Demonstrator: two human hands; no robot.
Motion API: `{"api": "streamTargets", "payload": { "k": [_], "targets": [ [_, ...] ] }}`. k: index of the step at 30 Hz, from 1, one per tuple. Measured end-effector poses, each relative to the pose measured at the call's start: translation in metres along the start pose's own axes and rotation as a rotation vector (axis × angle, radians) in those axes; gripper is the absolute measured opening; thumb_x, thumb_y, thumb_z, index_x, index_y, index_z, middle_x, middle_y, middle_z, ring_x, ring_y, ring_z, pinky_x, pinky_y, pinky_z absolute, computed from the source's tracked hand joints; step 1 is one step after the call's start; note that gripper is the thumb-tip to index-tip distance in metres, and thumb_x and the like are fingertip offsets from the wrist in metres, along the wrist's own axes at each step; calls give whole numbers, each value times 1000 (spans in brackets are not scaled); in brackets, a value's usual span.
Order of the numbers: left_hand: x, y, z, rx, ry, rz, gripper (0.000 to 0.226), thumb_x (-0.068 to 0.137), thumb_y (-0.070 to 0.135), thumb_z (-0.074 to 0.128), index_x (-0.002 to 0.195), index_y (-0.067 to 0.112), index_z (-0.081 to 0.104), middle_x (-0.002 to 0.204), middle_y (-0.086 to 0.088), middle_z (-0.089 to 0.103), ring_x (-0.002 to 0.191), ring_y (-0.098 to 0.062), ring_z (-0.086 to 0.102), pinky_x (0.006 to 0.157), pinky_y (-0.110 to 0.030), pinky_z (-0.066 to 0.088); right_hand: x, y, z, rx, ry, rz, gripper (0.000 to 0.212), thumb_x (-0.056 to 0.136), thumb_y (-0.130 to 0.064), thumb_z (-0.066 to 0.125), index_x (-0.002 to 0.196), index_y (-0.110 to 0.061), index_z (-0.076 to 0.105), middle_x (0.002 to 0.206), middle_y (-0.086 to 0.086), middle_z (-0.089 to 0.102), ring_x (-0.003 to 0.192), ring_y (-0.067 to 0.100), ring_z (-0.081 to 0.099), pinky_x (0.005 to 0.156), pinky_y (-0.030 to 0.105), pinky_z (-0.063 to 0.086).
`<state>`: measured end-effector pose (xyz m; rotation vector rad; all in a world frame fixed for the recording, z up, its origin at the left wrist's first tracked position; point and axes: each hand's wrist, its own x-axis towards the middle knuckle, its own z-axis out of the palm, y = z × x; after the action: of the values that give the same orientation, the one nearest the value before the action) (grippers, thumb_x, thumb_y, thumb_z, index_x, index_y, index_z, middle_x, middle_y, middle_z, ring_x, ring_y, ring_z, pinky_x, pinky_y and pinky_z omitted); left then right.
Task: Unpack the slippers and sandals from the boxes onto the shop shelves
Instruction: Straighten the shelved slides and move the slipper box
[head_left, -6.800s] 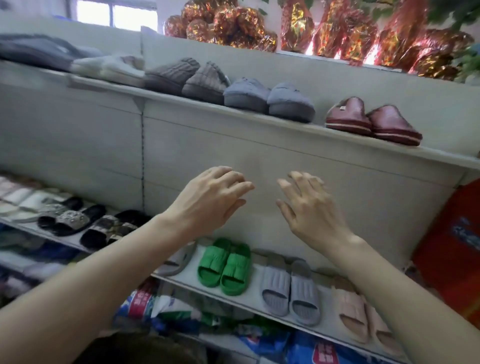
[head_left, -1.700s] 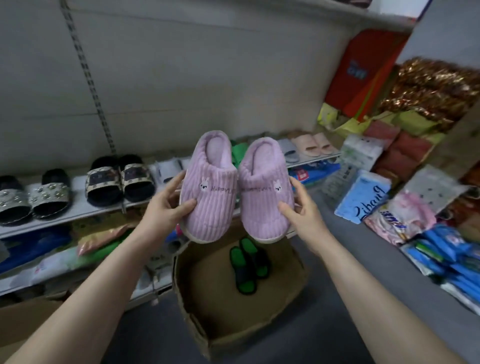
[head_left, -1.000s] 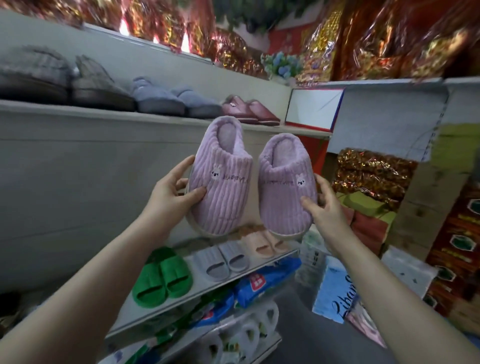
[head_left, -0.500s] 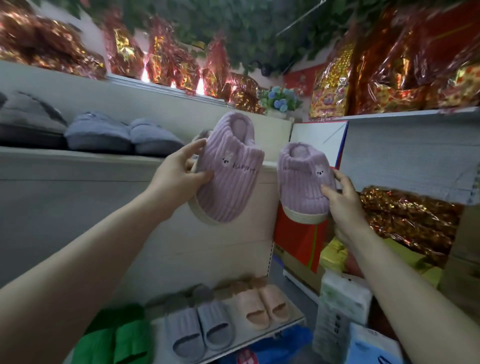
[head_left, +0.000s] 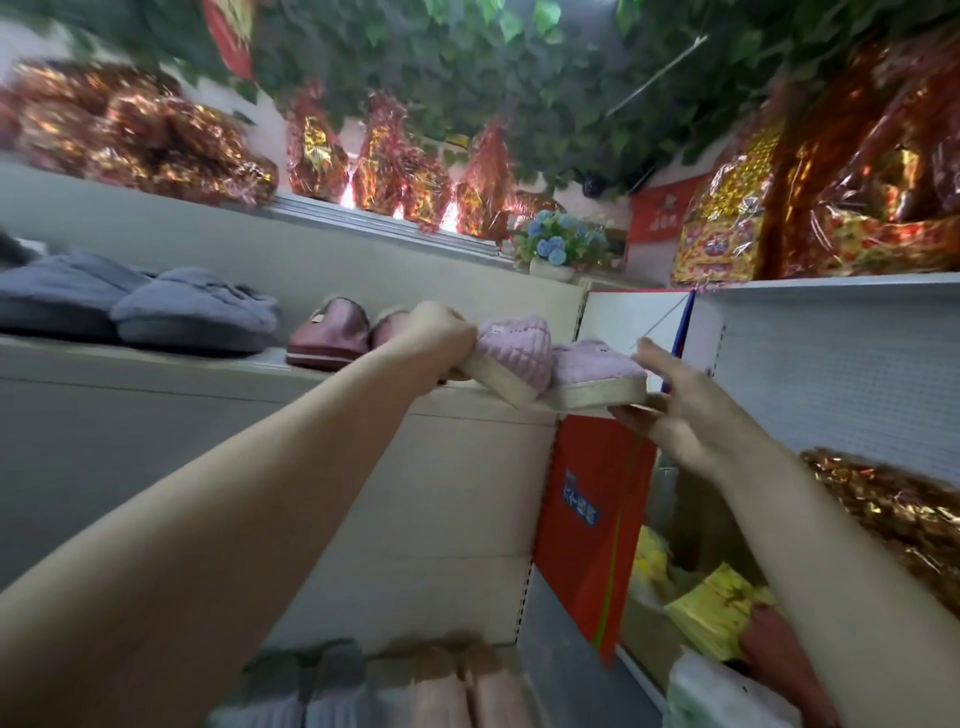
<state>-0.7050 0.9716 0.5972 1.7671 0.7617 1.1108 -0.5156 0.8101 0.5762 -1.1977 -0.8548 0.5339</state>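
Two lilac ribbed plush slippers with cream soles are at the right end of the upper shelf (head_left: 156, 371). My left hand (head_left: 434, 338) grips the left slipper (head_left: 514, 353) at its heel, and that slipper is tilted with its sole edge over the shelf lip. The right slipper (head_left: 597, 376) lies flatter, its sole resting on the fingers of my right hand (head_left: 675, 415), whose thumb is raised beside it. Whether the soles touch the shelf I cannot tell.
On the same shelf stand maroon slippers (head_left: 330, 335) right beside my left hand and grey-blue slippers (head_left: 192, 312) further left. A white board (head_left: 623, 322) and a red box (head_left: 592, 519) close the shelf's right end. Grey and pink slides (head_left: 415, 686) lie on the lower shelf.
Both hands have carried the lilac slippers up and forward from in front of the shelf onto its right end, turning them from toes-up to nearly flat. The camera has tilted further up.
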Motion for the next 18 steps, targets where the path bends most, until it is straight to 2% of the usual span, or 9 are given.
{"api": "streamTargets", "payload": {
  "k": [1, 3, 5, 7, 9, 11, 13, 15, 18],
  "targets": [
    [6, -1, 7, -10, 24, -14, 19, 90, 11, 50, 78, 8, 65, 78, -16, 62, 75, -33, 69, 80, -55, 57, 2, 2, -4, -54, -46, -35, 32, 92, -29, 65, 119, -11, 63, 110, 9, 68, 102, 20, 64, 97, 34, 53],
    [14, -6, 21, 32, 67, 6, 29, 93, 24, 51, 89, 1, 67, 89, -22, 65, 88, -37, 69, 82, -48, 57, 7, 9, -11, -149, -78, -76, 57, 79, -23, 75, 130, -13, 53, 123, 12, 61, 114, 24, 62, 105, 39, 48],
    [11, -14, 31, 293, 108, 83, 47, 94, 44, 48, 106, 2, 64, 110, -26, 63, 106, -39, 61, 88, -41, 50, 13, 18, -10, -234, -40, -99, 70, 66, -28, 86, 128, -19, 54, 127, 16, 59, 118, 29, 61, 105, 42, 48],
    [-5, -26, 38, 666, 126, 269, 60, 87, 62, 47, 124, 15, 56, 134, -24, 48, 127, -39, 43, 104, -42, 35, 24, 28, -10, -345, 8, -155, 79, 54, -51, 91, 122, -30, 58, 127, 10, 59, 117, 27, 61, 104, 42, 48],
    [-19, -39, 41, 976, 201, 560, 69, 80, 72, 48, 132, 26, 50, 149, -18, 32, 140, -40, 23, 113, -51, 21, 32, 32, -8, -505, 19, -208, 76, 57, -67, 80, 123, -39, 56, 130, 1, 57, 119, 21, 57, 106, 41, 45],
    [-19, -49, 42, 1068, 182, 776, 72, 80, 71, 42, 134, 24, 48, 144, -15, 42, 136, -41, 32, 110, -53, 30, 37, 33, -3, -659, 19, -243, 58, 82, -53, 66, 134, -35, 50, 137, 0, 52, 124, 19, 50, 103, 32, 39],
    [-9, -54, 43, 1064, 128, 827, 71, 82, 66, 31, 136, 21, 47, 132, -14, 53, 118, -38, 52, 95, -47, 46, 45, 36, 3, -860, 44, -277, 47, 95, -40, 52, 140, -30, 45, 141, 4, 50, 128, 23, 47, 92, 27, 32],
    [-2, -53, 44, 1113, 120, 799, 69, 84, 64, 26, 135, 22, 47, 123, -14, 58, 103, -36, 60, 82, -43, 52, 50, 39, 11, -1031, 60, -320, 52, 94, -51, 50, 141, -32, 43, 140, 10, 51, 129, 28, 45, 94, 33, 35],
    [8, -54, 45, 1169, 114, 790, 61, 86, 62, 30, 129, 24, 51, 103, -14, 62, 89, -36, 63, 72, -41, 53, 59, 46, 23, -1105, 71, -337, 62, 84, -67, 55, 133, -31, 48, 128, 11, 56, 123, 29, 48, 96, 38, 40]
  ]
}}
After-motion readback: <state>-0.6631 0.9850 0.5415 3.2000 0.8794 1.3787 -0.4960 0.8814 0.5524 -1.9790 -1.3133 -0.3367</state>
